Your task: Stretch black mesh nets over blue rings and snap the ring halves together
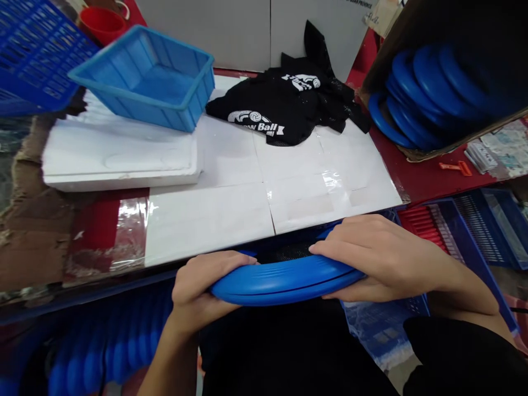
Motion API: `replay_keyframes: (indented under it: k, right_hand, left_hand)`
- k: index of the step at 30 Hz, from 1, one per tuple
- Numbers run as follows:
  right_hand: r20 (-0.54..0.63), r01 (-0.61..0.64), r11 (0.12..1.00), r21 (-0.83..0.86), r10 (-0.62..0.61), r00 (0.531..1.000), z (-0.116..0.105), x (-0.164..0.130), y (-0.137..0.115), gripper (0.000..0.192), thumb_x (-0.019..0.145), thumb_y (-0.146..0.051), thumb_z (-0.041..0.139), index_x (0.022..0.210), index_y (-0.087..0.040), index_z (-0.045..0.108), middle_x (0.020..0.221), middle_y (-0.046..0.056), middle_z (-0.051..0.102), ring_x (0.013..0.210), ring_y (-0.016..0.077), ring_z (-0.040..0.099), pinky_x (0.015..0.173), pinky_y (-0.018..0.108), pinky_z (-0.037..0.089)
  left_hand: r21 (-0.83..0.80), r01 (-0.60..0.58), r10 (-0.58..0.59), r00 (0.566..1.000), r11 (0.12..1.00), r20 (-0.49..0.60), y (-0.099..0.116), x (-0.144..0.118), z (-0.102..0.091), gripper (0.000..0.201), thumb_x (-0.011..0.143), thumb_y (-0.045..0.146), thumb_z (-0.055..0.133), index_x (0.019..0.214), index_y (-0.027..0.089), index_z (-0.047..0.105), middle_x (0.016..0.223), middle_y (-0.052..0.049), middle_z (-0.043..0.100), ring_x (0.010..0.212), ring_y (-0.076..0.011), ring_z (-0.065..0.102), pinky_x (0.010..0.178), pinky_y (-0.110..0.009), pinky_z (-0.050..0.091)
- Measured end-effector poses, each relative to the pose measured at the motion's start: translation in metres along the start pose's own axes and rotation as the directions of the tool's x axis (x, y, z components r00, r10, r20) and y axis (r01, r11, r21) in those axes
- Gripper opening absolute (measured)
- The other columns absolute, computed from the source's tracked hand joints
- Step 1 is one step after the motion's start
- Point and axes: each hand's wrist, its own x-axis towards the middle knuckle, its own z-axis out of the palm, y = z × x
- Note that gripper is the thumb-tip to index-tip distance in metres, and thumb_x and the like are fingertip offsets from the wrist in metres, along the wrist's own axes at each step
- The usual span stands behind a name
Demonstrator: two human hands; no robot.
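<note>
A blue plastic ring [280, 283] with black mesh [293, 252] inside it is held close to my body, just in front of the table edge. A dark seam line runs along the near side of its rim. My left hand [206, 280] is closed around the ring's left end. Its right end is gripped by my right hand [371, 258], thumb on top and fingers beneath. Black mesh cloth pieces [284, 102] with white printed lettering lie piled on the table beyond the ring.
The table [214, 220] is covered with white sheets. A blue bin [181, 110] rests on a white stack [119, 159] at left. At right, a cardboard box [437, 151] holds several blue rings [424, 88], near an orange razor-like tool [456, 168]. More rings [111, 335] stand below the table.
</note>
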Motion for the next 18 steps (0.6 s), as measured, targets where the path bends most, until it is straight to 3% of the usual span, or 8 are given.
replay_keyframes:
  k: [6,10,18]
  right_hand:
    - [-0.009,0.014,0.998,-0.057,-0.015,1.000,0.005,-0.002,-0.004,0.037,0.111,-0.045,0.054,0.126,-0.013,0.067,0.100,0.012,0.078,0.080,0.0226,0.072,0.070,0.035,0.055]
    - [-0.025,0.014,0.997,-0.072,-0.016,1.000,0.004,-0.003,-0.007,0.038,0.111,-0.045,0.055,0.128,-0.012,0.066,0.100,0.012,0.077,0.082,0.0237,0.072,0.071,0.036,0.056]
    - [-0.057,0.007,0.999,-0.052,-0.010,0.998,0.001,-0.009,-0.002,0.050,0.107,-0.055,0.060,0.134,-0.013,0.063,0.106,0.013,0.076,0.089,0.0250,0.071,0.077,0.038,0.054]
  left_hand:
    - [0.120,0.076,-0.095,0.983,0.990,0.155,0.028,0.017,-0.005,0.057,0.082,0.068,0.086,0.122,0.027,0.079,0.095,-0.005,0.086,0.075,-0.0256,0.082,0.070,-0.030,0.064]
    - [0.162,0.039,-0.071,0.976,0.986,0.203,0.039,0.027,-0.001,0.050,0.093,0.058,0.081,0.132,0.028,0.075,0.097,-0.005,0.086,0.075,-0.0239,0.082,0.069,-0.029,0.063]
    - [0.037,-0.079,0.074,0.990,0.996,0.120,0.008,0.020,-0.008,0.042,0.093,0.049,0.082,0.129,0.028,0.078,0.087,-0.004,0.084,0.072,-0.0250,0.081,0.069,-0.032,0.068]
